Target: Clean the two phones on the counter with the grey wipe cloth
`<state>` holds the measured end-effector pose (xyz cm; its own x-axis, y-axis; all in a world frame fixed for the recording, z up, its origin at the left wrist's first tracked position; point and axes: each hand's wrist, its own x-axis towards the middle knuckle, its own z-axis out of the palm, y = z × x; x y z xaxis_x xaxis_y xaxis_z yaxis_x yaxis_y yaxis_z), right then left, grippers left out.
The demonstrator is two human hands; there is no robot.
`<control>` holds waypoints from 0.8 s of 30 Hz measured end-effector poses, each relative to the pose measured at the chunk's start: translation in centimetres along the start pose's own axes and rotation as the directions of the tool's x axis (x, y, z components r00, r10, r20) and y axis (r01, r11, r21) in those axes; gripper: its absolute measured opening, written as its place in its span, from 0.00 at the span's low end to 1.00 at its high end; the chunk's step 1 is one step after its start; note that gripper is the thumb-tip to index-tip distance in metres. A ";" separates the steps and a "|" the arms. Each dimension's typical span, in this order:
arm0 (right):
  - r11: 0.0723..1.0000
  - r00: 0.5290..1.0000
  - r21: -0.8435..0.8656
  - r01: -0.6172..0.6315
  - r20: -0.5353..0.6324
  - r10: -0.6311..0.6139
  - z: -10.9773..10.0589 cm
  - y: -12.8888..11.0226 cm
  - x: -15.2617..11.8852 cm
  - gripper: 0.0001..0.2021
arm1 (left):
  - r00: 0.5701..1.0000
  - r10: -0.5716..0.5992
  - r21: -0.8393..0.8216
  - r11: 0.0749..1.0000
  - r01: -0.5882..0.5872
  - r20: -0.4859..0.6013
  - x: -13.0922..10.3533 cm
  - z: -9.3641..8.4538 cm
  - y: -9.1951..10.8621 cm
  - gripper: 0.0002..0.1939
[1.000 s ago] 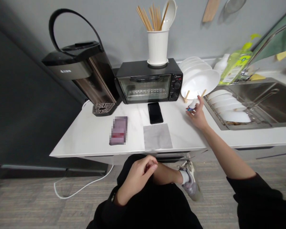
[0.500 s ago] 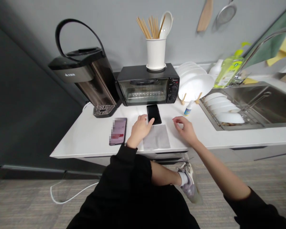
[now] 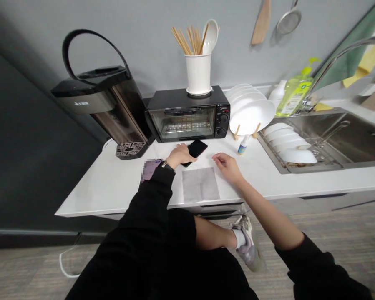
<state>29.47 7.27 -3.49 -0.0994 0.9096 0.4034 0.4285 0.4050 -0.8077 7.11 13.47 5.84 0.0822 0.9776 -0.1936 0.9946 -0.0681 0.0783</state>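
Note:
My left hand [image 3: 181, 155] is closed around the near left end of a black smartphone [image 3: 198, 147], which lies slanted on the counter in front of the toaster oven. The thumb is along its near side, and the other fingers cover its left edge. To the right, my right hand [image 3: 228, 167] rests at the counter with its fingers curled together and nothing visible in them. Between and below the hands lies a flat grey cloth [image 3: 201, 184]. A small white spray bottle [image 3: 242, 145] with a blue label stands beyond my right hand. Partly behind my left sleeve is a second phone [image 3: 150, 168] with a lit screen.
A black toaster oven [image 3: 187, 118] carries a white utensil holder [image 3: 199, 74]. The water dispenser [image 3: 112, 112] stands at left. White plates [image 3: 252, 114] lean in a wooden rack, beside a green soap bottle [image 3: 295, 93] and the sink [image 3: 359, 139] with a dish rack.
My left hand has closed on the black smartphone and turned it clockwise from upright to slanted. My right hand's fingers have drawn closer together. The view has shifted slightly.

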 end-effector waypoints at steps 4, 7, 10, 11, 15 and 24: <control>0.992 0.995 0.112 -0.059 -0.077 0.068 -0.1 -0.7 0.3 0.21 | 0.993 0.073 0.037 0.997 -0.070 -0.089 -4.4 -0.6 -0.5 0.41; 0.977 0.992 0.200 -0.079 -0.084 0.097 -0.4 -2.5 -0.2 0.27 | 0.936 0.279 0.058 0.960 -0.273 -0.216 -9.5 -0.3 0.1 0.38; 0.919 0.989 0.368 -0.143 0.026 0.144 -0.7 -5.3 -1.8 0.29 | 0.826 0.478 0.090 0.876 -0.475 -0.298 -14.4 0.7 0.8 0.38; 0.868 0.981 0.457 -0.193 0.083 0.174 -0.8 -6.3 -2.5 0.28 | 0.811 0.490 0.094 0.868 -0.487 -0.319 -15.8 1.2 1.0 0.40; 0.629 0.920 0.684 -0.369 0.175 0.349 -0.8 -9.2 -5.6 0.25 | 0.791 0.471 0.121 0.878 -0.463 -0.391 -19.3 3.3 1.4 0.38; 0.358 0.795 0.769 -0.530 0.304 0.525 -1.6 -11.0 -11.1 0.21 | 0.707 0.583 0.206 0.809 -0.551 -0.400 -23.6 5.9 0.8 0.37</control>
<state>27.27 -7.44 1.58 -0.1275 0.9639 -0.2338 -0.4840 -0.2662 -0.8336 6.35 -10.80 4.71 0.6129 0.7308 0.3004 0.7721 -0.6347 -0.0311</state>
